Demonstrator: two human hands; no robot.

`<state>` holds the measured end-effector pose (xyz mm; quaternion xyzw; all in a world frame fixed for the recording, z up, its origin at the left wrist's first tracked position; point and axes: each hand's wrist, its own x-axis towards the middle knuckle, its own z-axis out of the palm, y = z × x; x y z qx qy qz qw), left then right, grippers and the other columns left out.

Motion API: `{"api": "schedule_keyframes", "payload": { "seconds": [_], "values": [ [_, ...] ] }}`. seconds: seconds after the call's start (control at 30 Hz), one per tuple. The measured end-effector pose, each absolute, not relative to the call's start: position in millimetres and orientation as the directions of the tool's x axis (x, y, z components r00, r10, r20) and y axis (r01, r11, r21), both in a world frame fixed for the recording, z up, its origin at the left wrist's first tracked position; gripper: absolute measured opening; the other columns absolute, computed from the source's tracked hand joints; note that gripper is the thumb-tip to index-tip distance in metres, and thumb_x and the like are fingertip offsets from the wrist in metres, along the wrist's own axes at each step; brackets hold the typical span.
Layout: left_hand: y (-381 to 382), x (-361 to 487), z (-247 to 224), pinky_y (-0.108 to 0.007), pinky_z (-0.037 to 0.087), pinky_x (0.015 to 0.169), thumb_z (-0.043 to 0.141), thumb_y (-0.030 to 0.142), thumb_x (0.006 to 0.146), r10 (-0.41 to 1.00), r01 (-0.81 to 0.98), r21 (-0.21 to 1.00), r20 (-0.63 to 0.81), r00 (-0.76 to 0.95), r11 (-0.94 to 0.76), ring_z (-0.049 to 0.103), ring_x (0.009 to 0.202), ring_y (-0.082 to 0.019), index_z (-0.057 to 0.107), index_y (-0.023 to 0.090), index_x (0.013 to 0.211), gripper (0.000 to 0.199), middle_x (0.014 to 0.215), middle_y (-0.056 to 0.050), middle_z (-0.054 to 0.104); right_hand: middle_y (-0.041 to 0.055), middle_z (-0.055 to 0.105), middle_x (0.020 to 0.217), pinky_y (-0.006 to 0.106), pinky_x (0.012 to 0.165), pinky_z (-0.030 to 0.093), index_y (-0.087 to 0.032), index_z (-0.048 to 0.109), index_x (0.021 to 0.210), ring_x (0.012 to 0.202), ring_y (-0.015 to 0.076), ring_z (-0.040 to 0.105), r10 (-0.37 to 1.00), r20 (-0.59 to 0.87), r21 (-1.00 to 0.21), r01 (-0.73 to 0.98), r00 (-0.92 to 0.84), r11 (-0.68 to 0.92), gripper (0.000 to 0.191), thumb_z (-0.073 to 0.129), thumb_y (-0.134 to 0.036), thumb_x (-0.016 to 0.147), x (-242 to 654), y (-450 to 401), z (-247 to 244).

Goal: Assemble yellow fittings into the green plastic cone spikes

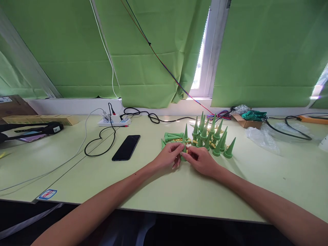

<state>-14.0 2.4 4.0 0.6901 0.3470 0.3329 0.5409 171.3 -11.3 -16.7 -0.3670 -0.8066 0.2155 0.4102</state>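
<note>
My left hand (169, 155) is closed around a green cone-shaped piece (183, 158), which stands upright between both hands. From the other side, my right hand (202, 160) has its thumb and forefinger pinched near the same piece, with a small pale yellow bit just showing at the fingertips. Right behind and to the right stands a group of upright green cones (216, 150) with round bases. Other green cones (173, 135) lie on their sides behind my left hand, with small yellow pieces (205, 144) scattered among them.
A black phone (126, 148) lies on the pale green table (153, 194), left of my hands. Behind it are a white power strip (114, 120) and looping cables. Yellow boxes (41, 119) and a black strap sit far left. A cardboard box (247, 122) and plastic bags (262, 139) are at the right.
</note>
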Motion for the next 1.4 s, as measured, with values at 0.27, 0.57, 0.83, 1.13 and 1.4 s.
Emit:
{"api": "schedule_keyframes", "payload": {
  "seconds": [0.27,0.57,0.83,1.13,1.4],
  "values": [
    [2,-14,0,-0.018,0.034,0.034,0.052,0.063,0.092,0.836,0.114,0.986,0.043,0.547,-0.125,0.049,0.038,-0.008,0.057,0.016,0.081,0.048,0.054,0.004,0.051,-0.004,0.042,0.054,0.027,0.053,0.024,-0.022,0.036,0.064,0.049,0.0103,0.032,0.723,0.52,-0.497,0.527,-0.455,0.69,0.041,0.049,-0.041,0.098,168,-14,-22],
    [4,-13,-8,-0.017,0.033,0.031,0.054,0.06,0.091,0.839,0.096,0.994,-0.014,0.544,-0.045,0.048,0.035,-0.007,0.054,0.016,0.077,0.047,0.051,0.004,0.052,-0.0033,0.044,0.052,0.027,0.053,0.023,-0.022,0.035,0.065,0.047,0.0105,0.032,0.712,0.504,-0.432,0.571,-0.489,0.698,0.04,0.047,-0.041,0.099,167,-16,-21],
    [3,-12,-10,-0.016,0.031,0.03,0.055,0.059,0.092,0.844,0.067,0.998,-0.03,0.536,-0.007,0.046,0.035,-0.006,0.054,0.016,0.078,0.044,0.052,0.005,0.05,-0.003,0.046,0.053,0.026,0.053,0.023,-0.021,0.038,0.066,0.048,0.0106,0.034,0.682,0.528,-0.369,0.587,-0.505,0.72,0.038,0.048,-0.037,0.098,167,-16,-22],
    [5,-15,-10,-0.016,0.033,0.032,0.052,0.059,0.093,0.832,0.105,0.993,-0.019,0.555,-0.048,0.049,0.037,-0.006,0.056,0.016,0.079,0.045,0.054,0.004,0.053,-0.0031,0.048,0.055,0.025,0.054,0.023,-0.02,0.043,0.067,0.049,0.0099,0.036,0.685,0.509,-0.325,0.621,-0.52,0.713,0.035,0.047,-0.034,0.098,166,-16,-20],
    [6,-15,-10,-0.016,0.034,0.033,0.051,0.059,0.094,0.832,0.134,0.988,-0.011,0.555,-0.077,0.049,0.037,-0.006,0.056,0.016,0.08,0.046,0.054,0.004,0.052,-0.0029,0.05,0.056,0.026,0.054,0.022,-0.019,0.046,0.068,0.05,0.0101,0.038,0.698,0.489,-0.308,0.646,-0.523,0.699,0.035,0.047,-0.035,0.099,166,-17,-18]
  ]
}}
